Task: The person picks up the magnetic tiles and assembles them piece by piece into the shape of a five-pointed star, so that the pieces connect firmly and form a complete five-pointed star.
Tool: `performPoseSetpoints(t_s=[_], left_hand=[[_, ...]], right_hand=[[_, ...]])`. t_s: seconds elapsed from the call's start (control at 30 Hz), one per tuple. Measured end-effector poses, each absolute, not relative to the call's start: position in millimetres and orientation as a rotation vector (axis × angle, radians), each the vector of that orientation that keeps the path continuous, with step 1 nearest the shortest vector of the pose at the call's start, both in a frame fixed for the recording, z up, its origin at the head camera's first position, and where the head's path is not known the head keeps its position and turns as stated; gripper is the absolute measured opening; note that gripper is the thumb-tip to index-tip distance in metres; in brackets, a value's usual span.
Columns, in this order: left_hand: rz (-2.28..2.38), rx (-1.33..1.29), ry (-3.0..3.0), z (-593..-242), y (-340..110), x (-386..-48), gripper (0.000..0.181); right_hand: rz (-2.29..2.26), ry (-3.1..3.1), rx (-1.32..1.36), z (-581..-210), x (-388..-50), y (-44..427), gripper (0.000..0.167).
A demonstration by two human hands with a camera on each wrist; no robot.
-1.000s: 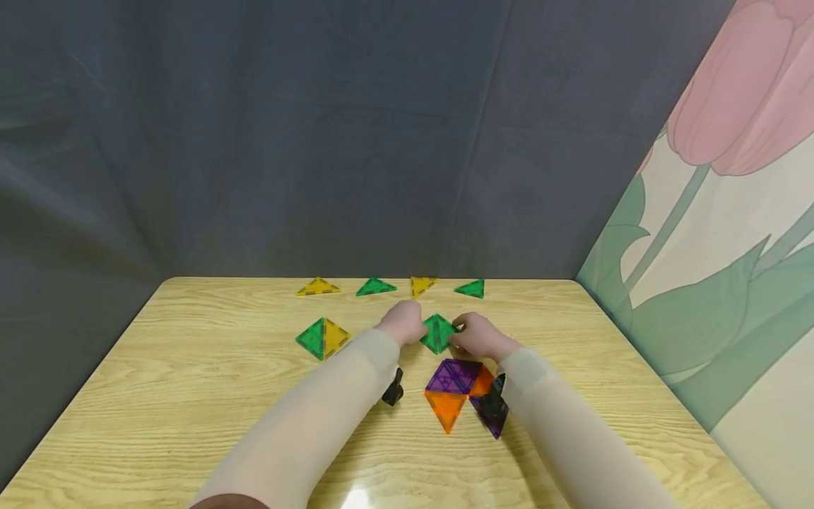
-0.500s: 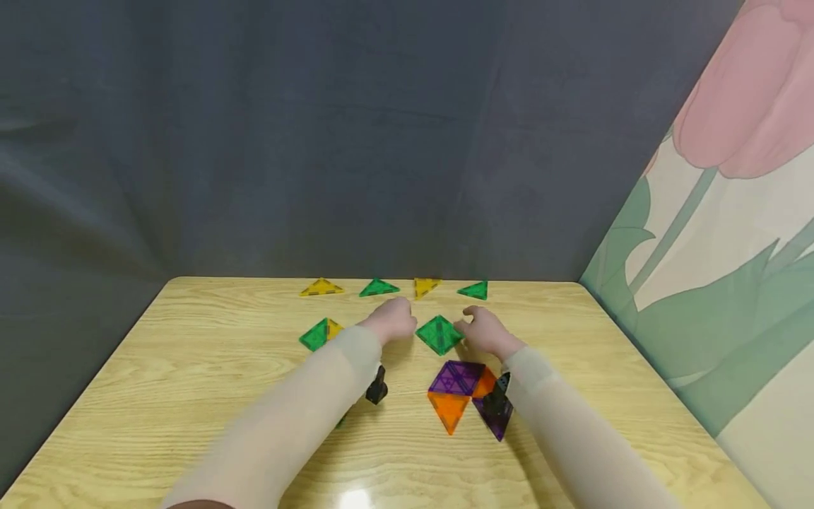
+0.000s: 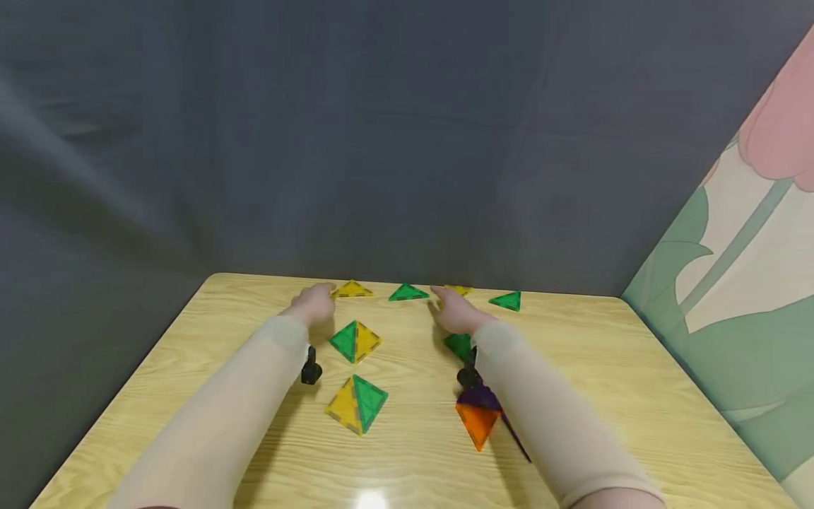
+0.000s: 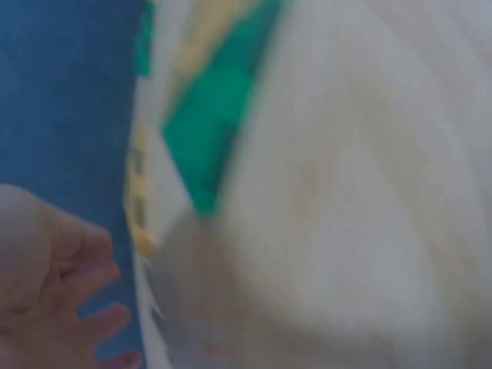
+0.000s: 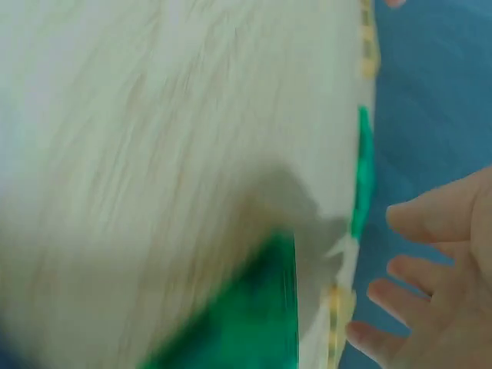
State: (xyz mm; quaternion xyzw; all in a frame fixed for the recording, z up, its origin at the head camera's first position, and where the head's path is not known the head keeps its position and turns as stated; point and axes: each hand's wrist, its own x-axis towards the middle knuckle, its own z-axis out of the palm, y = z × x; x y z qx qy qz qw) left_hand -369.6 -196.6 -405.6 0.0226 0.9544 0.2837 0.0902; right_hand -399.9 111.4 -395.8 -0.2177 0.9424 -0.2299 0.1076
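Note:
My left hand (image 3: 314, 305) reaches to the table's far left, beside a yellow triangular magnetic tile (image 3: 352, 290); its fingers look relaxed and hold nothing in the left wrist view. My right hand (image 3: 456, 311) hovers with spread fingers between a green triangular tile (image 3: 409, 292) and a yellow triangular tile (image 3: 459, 290), which it partly covers. Below that wrist lie green tiles (image 3: 458, 346), partly hidden by the arm. Nearer are an orange tile (image 3: 478, 424) and purple tiles (image 3: 480, 397), half behind the sleeve.
Two diamonds made of green and yellow tiles, a farther diamond (image 3: 356, 342) and a nearer diamond (image 3: 357, 404), lie between the arms. Another green tile (image 3: 507, 301) sits at the far right. A dark curtain (image 3: 407, 141) hangs behind the wooden table (image 3: 572, 367).
Both hands have left the green diamond and spread apart. My left hand moved left and farther away; the right hand moved toward the back row. The head view has turned slightly left.

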Motion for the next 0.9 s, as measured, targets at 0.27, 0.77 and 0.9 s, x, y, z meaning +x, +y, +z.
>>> performPoseSetpoints(t_s=[0.27, 0.77, 0.9], left_hand=[[0.731, 0.230, 2.818, -419.8, -192.9, -361.6, 0.069], [0.439, 0.338, 2.931, -417.2, -164.3, -359.0, 0.045], [0.398, 0.365, 2.923, -417.6, -159.6, -357.5, 0.043]], right_hand=[[-0.712, 2.677, -0.518, -410.1, -408.9, 94.6, 0.063], [-0.727, 2.704, -0.753, -416.0, -392.1, 64.4, 0.032], [-0.727, 2.669, -0.768, -414.3, -380.9, 53.7, 0.038]])
